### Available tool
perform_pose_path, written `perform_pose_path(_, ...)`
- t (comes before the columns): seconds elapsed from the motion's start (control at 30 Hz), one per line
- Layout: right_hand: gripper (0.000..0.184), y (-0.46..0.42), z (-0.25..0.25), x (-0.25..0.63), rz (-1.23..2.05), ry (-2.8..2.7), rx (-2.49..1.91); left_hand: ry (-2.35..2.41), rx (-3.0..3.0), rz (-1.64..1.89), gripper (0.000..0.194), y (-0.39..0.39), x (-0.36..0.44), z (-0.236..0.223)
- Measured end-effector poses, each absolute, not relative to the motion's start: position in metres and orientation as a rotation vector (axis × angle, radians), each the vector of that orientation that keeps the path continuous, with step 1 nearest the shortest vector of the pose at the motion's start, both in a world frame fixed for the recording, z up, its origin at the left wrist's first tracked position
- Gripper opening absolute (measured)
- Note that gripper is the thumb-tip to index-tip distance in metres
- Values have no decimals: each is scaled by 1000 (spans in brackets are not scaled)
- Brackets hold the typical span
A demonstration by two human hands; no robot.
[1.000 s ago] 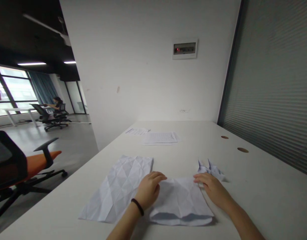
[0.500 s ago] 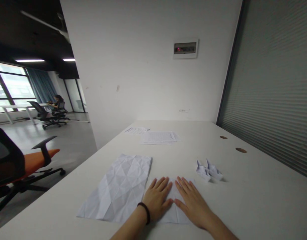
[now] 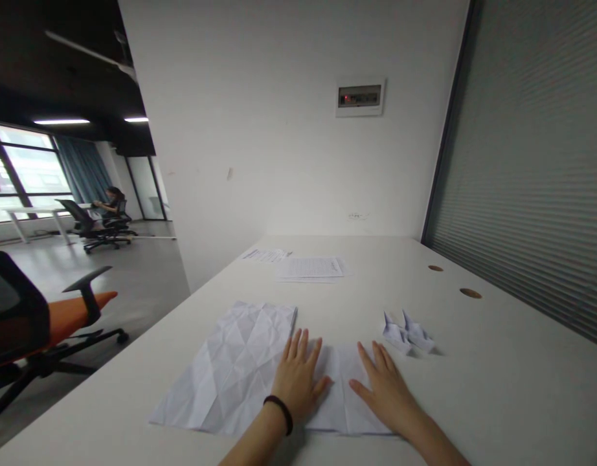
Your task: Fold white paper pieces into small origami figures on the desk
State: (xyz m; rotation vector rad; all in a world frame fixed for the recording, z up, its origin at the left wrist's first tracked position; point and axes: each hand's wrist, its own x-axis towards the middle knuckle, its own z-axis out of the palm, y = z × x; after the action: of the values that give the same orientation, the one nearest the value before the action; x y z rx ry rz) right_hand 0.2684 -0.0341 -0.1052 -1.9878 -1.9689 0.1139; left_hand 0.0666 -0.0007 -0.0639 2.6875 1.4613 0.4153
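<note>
Paper [image 3: 342,396] is touched by left hand [image 3: 297,380] and right hand [image 3: 386,391], fingers [image 3: 294,347] spread, empty. It could be skewed by uneven pressing.

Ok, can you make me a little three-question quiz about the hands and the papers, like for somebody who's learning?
1. True or false: there is a gap between the left hand and the right hand.
2. Which wrist has the dark band on it?
A) Left
B) Right
C) Both
3. Fill in left or right: the white paper showing between the hands lies to the ____ of the paper with many triangle creases.

Key: 1. True. 2. A. 3. Right.
</note>
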Motion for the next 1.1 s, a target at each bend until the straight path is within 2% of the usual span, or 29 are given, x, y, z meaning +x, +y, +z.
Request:
perform_pose_path(0.1,69,-31,-105,277,122,-1923,-2011,1635,2560,349,67,3,64,-66)
perform_pose_path(0.23,64,-29,-99,285,110,-1876,-1963,1611,2512,287,68,7,62,-69)
perform_pose_path(0.37,58,-27,-94,289,122,-1778,-1848,1576,2480,393,75,9,63,-69)
perform_pose_path(0.47,60,-25,-92,289,116,-1666,-1714,1492,2466,500,78,10,64,-70)
perform_pose_path(0.57,62,-25,-88,283,138,-1587,-1583,1397,2484,552,76,10,63,-70)
perform_pose_path(0.7,53,-28,-81,272,212,-1551,-1421,1346,2532,601,74,10,63,-71)
perform_pose_path(0.87,50,-34,-72,265,256,-1447,-1389,1380,2502,588,74,7,65,-70)
perform_pose_path(1.1,21,-46,-63,252,742,-1625,-1280,1411,2483,595,74,5,66,-68)
